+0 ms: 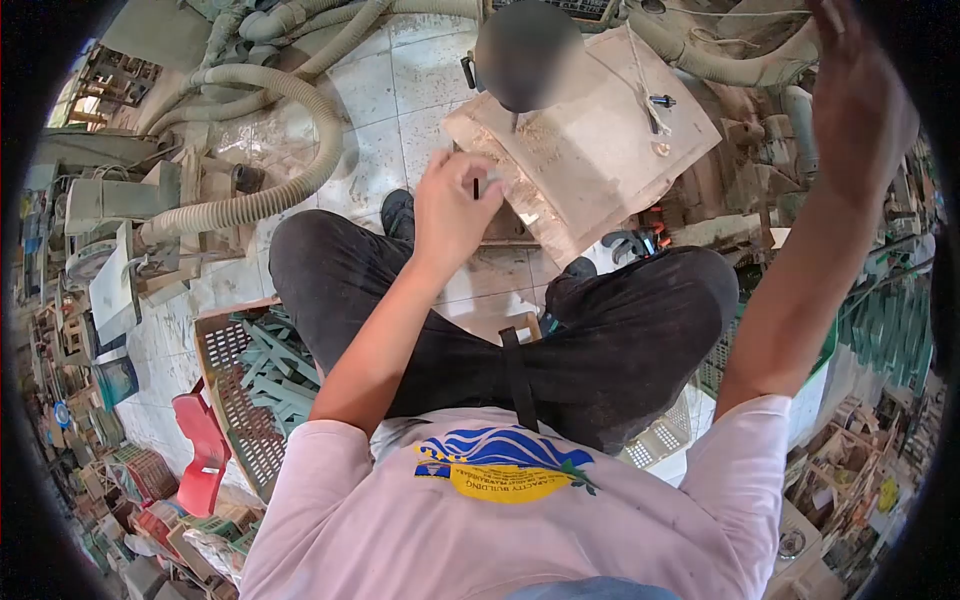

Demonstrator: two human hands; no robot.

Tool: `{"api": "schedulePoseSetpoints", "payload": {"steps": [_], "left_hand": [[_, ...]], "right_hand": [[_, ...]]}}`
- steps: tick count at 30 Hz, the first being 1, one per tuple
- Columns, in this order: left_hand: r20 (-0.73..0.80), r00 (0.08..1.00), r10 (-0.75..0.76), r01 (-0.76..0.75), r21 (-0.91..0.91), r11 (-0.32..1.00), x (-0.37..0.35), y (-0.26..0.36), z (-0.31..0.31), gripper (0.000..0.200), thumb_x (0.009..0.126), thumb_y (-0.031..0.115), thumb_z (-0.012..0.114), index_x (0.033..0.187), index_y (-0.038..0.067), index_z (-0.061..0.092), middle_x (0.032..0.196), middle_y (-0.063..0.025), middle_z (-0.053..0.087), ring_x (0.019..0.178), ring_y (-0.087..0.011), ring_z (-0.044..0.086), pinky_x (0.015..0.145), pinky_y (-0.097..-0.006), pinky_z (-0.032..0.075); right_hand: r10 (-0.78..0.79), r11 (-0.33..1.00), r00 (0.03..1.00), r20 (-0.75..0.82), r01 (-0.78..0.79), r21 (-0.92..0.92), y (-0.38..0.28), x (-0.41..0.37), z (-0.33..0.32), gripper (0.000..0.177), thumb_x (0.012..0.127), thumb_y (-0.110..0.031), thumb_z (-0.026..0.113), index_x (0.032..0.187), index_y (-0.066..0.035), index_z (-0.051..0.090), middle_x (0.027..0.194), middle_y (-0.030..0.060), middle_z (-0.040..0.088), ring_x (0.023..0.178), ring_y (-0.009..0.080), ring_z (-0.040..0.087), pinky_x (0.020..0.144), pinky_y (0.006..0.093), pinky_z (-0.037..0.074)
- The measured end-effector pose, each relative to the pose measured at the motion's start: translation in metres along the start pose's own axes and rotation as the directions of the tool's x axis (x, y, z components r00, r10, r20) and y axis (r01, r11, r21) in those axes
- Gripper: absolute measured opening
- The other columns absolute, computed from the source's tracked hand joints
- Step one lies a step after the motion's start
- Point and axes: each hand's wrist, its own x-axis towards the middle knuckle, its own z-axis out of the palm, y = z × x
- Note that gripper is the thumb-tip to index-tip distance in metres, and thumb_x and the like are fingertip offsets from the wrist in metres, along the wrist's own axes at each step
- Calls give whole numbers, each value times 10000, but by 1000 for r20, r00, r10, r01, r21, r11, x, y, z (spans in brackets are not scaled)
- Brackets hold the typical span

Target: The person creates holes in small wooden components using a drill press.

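Note:
My left hand (455, 208) hovers beside the near-left edge of a dusty wooden board (620, 150). Its fingers are curled into a pinch, with a small pale and dark thing too small to name at the fingertips. My right hand (862, 105) is raised at the upper right, away from the board, its fingers smeared at the view's edge. On the board lie wood shavings (540, 130), a thin cord and a small dark tool (662, 101). A dark round blurred patch (528, 55) covers the board's far-left corner.
Ribbed hoses (245, 208) cross the floor at the upper left. A perforated crate (235, 375) of green pieces (280, 370) stands by my left leg, near a red chair (203, 455). A black and orange tool (635, 243) lies below the board. Wood pieces crowd the right side.

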Motion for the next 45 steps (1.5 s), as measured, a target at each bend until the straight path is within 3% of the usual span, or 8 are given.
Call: {"api": "schedulePoseSetpoints", "payload": {"steps": [2,4,8,11,17,33,35,45], "left_hand": [[-129,981,148,-121,198,973,16,-2,6,237,730,135,793,941,67,712,1013,-108,619,930,-273,603,833,-384,476],[-156,972,174,-125,284,951,25,2,15,257,728,151,800,956,71,712,1084,-110,609,1006,-288,585,878,-410,456],[-180,977,113,-57,292,955,31,-2,26,331,712,201,822,1002,92,706,1275,-128,555,1213,-346,506,995,-490,388],[-182,975,127,-97,164,982,27,-9,25,363,699,206,829,1022,103,699,1311,-145,553,1276,-361,482,1018,-491,385],[-215,968,128,-83,204,976,32,-13,37,384,696,192,822,1033,76,679,1343,-173,544,1333,-409,434,1066,-503,365],[-328,910,254,-182,235,955,35,-22,50,264,707,122,793,937,54,684,1370,-267,473,1372,-430,377,1152,-517,288],[-280,953,119,-153,-105,983,35,-28,54,247,732,92,781,959,65,688,1426,-278,404,1390,-404,358,1149,-488,286],[-272,953,132,-178,-152,972,40,-30,56,244,753,62,762,979,58,670,1436,-241,387,1375,-396,385,1127,-454,314]], "right_hand": [[24,1000,998,-52,-24,-2,-15,13,19,563,984,-455,579,1371,-48,547,1328,151,602,1151,277,614,881,421,519],[-236,967,940,245,252,-33,7,35,19,541,1002,-454,546,1358,-47,547,1284,132,607,1108,251,612,854,392,525],[-507,791,580,638,607,77,47,68,27,513,1030,-451,498,1339,-45,546,1217,104,614,1044,212,610,812,349,533],[-89,958,869,487,208,-196,59,74,32,443,1039,-429,488,1200,-36,619,984,81,658,825,162,613,687,304,515],[-108,929,876,470,257,-265,79,80,36,408,1046,-386,478,1006,-28,668,732,33,626,600,122,554,563,280,438],[-354,842,806,474,495,-214,87,74,24,430,1053,-366,453,1000,16,644,693,45,596,554,110,518,531,268,416],[-350,845,813,465,488,-218,86,73,23,427,1052,-364,452,996,14,643,692,46,596,550,109,517,526,266,415],[-362,850,820,443,485,-204,73,61,14,411,1050,-352,448,975,7,634,691,53,595,534,105,515,502,255,414]]}}
